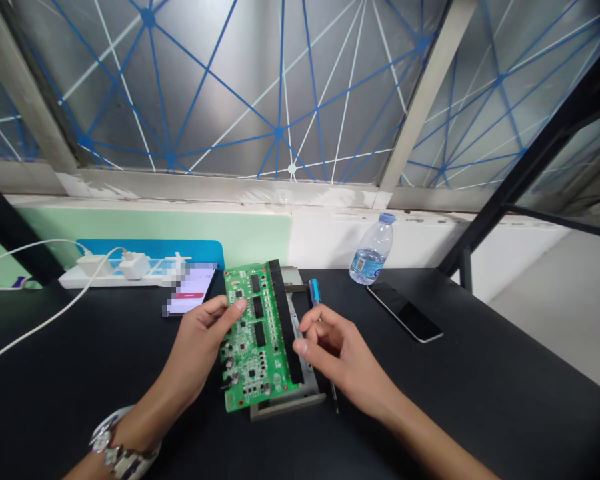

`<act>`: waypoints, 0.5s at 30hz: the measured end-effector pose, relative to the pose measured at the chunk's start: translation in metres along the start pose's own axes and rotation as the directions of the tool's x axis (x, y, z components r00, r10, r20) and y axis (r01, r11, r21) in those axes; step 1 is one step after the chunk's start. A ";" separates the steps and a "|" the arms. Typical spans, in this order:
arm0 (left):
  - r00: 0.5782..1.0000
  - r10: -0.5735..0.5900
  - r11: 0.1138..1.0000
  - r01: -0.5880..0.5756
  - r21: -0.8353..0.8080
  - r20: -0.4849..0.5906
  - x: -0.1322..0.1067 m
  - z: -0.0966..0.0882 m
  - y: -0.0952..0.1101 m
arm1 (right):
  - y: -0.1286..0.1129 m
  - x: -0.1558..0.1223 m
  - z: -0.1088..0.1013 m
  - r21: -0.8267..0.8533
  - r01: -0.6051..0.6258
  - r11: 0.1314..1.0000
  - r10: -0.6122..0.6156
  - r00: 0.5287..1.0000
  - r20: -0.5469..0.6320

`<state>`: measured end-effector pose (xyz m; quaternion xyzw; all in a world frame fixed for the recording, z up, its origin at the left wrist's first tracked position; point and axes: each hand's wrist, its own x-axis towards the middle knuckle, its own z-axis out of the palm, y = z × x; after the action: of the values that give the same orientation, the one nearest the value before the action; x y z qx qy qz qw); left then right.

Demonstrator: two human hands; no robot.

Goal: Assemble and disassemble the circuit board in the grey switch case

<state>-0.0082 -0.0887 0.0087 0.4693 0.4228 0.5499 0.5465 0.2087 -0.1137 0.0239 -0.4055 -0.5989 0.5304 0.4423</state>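
Observation:
My left hand (pixel 207 330) grips the left edge of a green circuit board (pixel 250 373), its thumb lying on top. The board is tilted above a grey metal casing (pixel 290 408), which shows past its right and near edges. A long black connector strip (pixel 284 320) runs down the board's right side. Beside that strip is my right hand (pixel 343 347), thumb and forefinger apart, with nothing visible between them. Partly hidden beneath the right hand, a screwdriver with a blue handle (pixel 315 293) lies on the table; its thin shaft emerges below.
Behind the board to the left, a phone (pixel 193 290) with a lit screen lies near a white power strip (pixel 155 273) with plugs and cables. A water bottle (pixel 371 253) and a dark phone (pixel 405 313) are at the right. The black table (pixel 470 400) meets a wall below windows.

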 end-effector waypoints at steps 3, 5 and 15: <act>0.998 -0.053 0.998 0.053 -0.017 0.042 -0.002 0.003 0.002 | 0.007 -0.001 0.004 -0.136 0.008 0.991 -0.003 0.999 0.036; 0.996 -0.073 0.997 0.073 0.004 0.043 -0.003 0.004 0.004 | 0.013 -0.001 0.004 -0.194 0.009 0.981 -0.006 1.000 0.014; 0.962 -0.104 0.993 0.114 -0.028 0.252 -0.009 0.007 0.016 | 0.023 0.002 0.007 -0.177 -0.022 0.984 0.022 1.000 -0.002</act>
<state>-0.0051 -0.0992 0.0251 0.4993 0.3641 0.4642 0.6345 0.2022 -0.1110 0.0005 -0.4500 -0.6391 0.4798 0.3985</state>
